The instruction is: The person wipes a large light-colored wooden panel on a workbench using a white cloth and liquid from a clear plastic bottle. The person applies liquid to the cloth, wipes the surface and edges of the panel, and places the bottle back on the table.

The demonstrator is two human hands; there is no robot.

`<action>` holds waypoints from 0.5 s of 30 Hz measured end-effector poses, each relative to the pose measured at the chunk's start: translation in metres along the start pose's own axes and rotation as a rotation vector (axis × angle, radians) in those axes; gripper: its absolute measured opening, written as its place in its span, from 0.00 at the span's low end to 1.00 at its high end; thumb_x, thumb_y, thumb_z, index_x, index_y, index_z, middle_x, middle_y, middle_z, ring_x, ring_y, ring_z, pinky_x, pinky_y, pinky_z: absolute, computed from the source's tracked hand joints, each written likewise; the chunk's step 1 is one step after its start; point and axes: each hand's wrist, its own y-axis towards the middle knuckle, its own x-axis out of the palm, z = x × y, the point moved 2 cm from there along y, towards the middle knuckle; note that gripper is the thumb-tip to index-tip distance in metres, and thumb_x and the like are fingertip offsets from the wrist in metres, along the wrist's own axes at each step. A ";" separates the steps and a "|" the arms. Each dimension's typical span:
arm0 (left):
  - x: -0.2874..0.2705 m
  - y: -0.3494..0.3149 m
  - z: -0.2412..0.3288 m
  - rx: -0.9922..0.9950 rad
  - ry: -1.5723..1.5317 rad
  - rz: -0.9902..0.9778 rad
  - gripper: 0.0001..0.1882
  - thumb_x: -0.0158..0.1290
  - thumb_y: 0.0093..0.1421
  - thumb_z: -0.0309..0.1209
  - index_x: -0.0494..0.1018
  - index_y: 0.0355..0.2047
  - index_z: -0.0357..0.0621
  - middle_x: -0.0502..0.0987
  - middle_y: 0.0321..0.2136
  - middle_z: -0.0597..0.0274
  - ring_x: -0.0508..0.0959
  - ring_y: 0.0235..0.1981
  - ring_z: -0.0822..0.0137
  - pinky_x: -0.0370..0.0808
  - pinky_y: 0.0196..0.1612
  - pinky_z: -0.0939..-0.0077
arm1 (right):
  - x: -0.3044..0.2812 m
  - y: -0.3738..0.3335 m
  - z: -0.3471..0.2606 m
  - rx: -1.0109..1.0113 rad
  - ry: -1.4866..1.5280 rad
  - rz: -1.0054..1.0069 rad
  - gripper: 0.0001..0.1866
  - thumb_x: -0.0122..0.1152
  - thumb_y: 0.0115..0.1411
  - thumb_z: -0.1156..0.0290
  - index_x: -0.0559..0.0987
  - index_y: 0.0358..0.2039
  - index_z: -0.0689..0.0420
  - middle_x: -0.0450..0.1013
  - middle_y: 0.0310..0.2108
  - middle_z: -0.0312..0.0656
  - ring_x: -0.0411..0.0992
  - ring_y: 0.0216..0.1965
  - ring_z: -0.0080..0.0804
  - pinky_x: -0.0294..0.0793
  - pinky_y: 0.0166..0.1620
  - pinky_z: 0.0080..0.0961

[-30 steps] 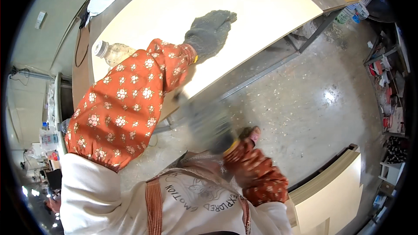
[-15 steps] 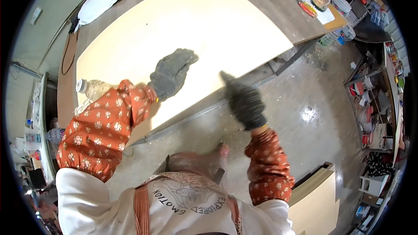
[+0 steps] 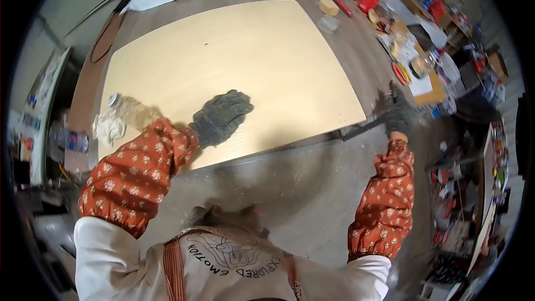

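My left hand (image 3: pixel 220 118), in a dark grey glove, rests palm down on a large pale board (image 3: pixel 267 61) with one curved edge. Its fingers lie close together, slightly bent, and nothing shows in them. Out to the right, my right hand (image 3: pixel 397 112), gloved the same way, is over the table's right end, fingers apart and somewhat blurred. It holds nothing that I can see. The red-handled pliers (image 3: pixel 400 73) lie just beyond its fingertips. Beside my left forearm are a clear plastic bottle (image 3: pixel 134 111) on its side and a crumpled white cloth (image 3: pixel 110 127).
On the brown table (image 3: pixel 356 56), a small wooden block (image 3: pixel 329 6) and a clear box (image 3: pixel 327 24) sit behind the board. A bottle of dark liquid (image 3: pixel 424 63) stands at the right among clutter. Cluttered shelves (image 3: pixel 462 200) line the right side.
My right hand has moved right, from near the board's front edge to the table's right end by the pliers. My left hand stays on the board. The view has shifted, showing more of the table's far side.
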 end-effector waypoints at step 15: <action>-0.015 -0.062 0.083 -0.241 0.284 -0.105 0.22 0.47 0.63 0.41 0.69 0.54 0.44 0.70 0.56 0.53 0.67 0.59 0.54 0.56 0.67 0.55 | 0.119 -0.149 -0.207 -0.689 -0.129 -0.046 0.23 0.51 0.65 0.55 0.72 0.59 0.47 0.64 0.61 0.52 0.61 0.60 0.57 0.59 0.61 0.51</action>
